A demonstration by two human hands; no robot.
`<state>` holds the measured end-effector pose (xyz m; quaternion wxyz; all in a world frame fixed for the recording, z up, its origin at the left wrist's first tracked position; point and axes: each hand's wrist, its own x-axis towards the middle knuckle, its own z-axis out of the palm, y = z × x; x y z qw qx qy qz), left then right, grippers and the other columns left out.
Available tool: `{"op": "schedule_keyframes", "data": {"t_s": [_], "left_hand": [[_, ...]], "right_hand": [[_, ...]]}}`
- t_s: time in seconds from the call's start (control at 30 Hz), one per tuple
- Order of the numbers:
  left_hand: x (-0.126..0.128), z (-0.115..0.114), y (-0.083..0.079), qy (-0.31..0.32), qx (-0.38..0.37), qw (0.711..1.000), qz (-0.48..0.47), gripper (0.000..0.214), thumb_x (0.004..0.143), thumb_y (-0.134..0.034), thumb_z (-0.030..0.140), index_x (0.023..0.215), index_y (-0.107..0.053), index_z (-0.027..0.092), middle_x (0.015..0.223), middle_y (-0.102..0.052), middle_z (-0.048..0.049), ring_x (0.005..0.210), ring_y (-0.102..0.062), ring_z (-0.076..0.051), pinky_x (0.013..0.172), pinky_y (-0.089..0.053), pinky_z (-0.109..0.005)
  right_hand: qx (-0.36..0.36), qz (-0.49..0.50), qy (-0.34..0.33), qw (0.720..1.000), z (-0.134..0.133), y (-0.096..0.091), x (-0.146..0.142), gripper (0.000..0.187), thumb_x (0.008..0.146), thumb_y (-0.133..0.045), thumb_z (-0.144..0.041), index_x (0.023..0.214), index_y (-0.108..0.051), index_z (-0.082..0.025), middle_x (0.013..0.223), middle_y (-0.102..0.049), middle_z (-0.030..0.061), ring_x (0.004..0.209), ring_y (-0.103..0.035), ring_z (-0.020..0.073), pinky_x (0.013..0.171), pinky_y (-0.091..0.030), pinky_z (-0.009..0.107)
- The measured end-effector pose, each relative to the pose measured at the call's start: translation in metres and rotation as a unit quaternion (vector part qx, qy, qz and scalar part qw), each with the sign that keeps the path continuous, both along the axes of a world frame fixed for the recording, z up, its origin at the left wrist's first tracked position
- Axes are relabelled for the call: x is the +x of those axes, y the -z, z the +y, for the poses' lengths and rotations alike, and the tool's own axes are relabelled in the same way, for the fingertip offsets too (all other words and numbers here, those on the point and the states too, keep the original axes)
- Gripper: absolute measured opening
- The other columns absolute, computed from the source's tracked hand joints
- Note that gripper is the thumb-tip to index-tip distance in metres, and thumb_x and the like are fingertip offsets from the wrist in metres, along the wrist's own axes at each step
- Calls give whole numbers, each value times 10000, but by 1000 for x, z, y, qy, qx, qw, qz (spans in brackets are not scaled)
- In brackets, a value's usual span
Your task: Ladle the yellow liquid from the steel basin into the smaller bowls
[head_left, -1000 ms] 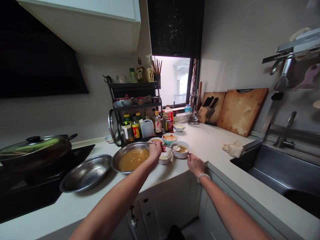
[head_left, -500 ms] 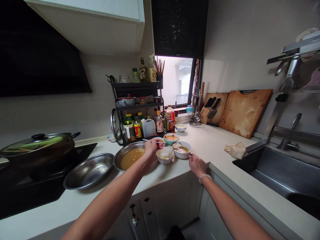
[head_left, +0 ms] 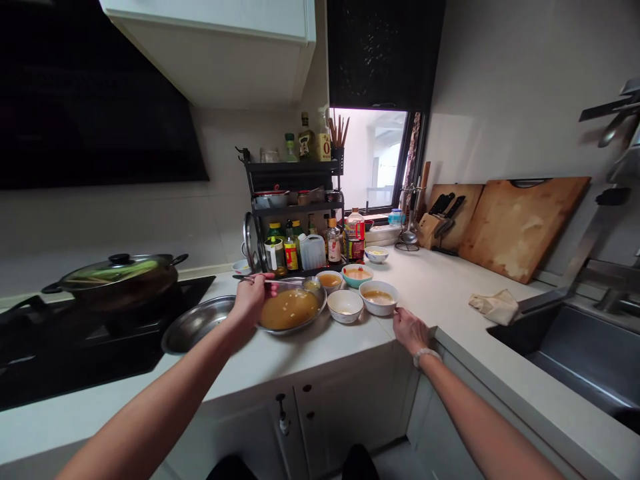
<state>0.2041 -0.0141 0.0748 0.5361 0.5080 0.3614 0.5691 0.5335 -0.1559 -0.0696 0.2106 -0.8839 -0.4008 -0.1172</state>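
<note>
while the left hand (head_left: 253,298) grips a spoon (head_left: 287,282) over the steel basin (head_left: 295,331) of cloudy brown broth on the counter (head_left: 350,337), the right hand (head_left: 410,330) rests loosely open, holding nothing, just beside a white bowl (head_left: 379,305).

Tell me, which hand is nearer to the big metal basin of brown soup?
Left. The left hand sits at the left rim of the metal basin, holding a spoon across it. The right hand lies farther right, beside a white bowl.

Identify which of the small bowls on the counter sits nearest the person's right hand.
The white bowl of brown broth, just beyond the right hand. The nearly empty white bowl beside it sits farther to the left.
</note>
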Motion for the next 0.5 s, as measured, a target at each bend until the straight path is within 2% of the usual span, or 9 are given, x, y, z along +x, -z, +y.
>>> {"op": "schedule_keyframes", "data": {"t_s": [0.1,0.3,0.43,0.5], "left_hand": [[-18,-3,8,-19,88,993,76,165,760,-437,166,748,-598,133,493,-587,-8,416,-539,-128,411,-443,-213],[-36,-17,24,-3,213,950,230,161,755,-508,213,818,-650,169,546,-593,4,417,-528,-119,421,-424,-208],[-36,-17,34,11,317,911,264,176,752,-540,236,880,-656,199,699,-639,-19,554,-584,-123,536,-469,-210],[-29,-15,35,-8,317,915,250,197,771,-520,259,911,-642,192,682,-635,-19,536,-581,-124,522,-471,-216]], "right_hand": [[1,0,-2,1000,1,1,1,321,894,-354,-249,1047,-631,-195,996,-677,93,861,-628,200,687,-367,275],[5,-2,2,1000,1,2,1,325,889,-360,-242,1060,-632,-193,996,-674,95,843,-624,197,683,-368,273],[7,-7,0,1000,1,2,1,315,891,-360,-258,1044,-629,-200,989,-678,85,834,-627,196,678,-366,275],[4,-6,1,1000,1,2,1,314,894,-354,-262,1030,-630,-200,990,-679,84,835,-629,199,676,-366,278]]}}
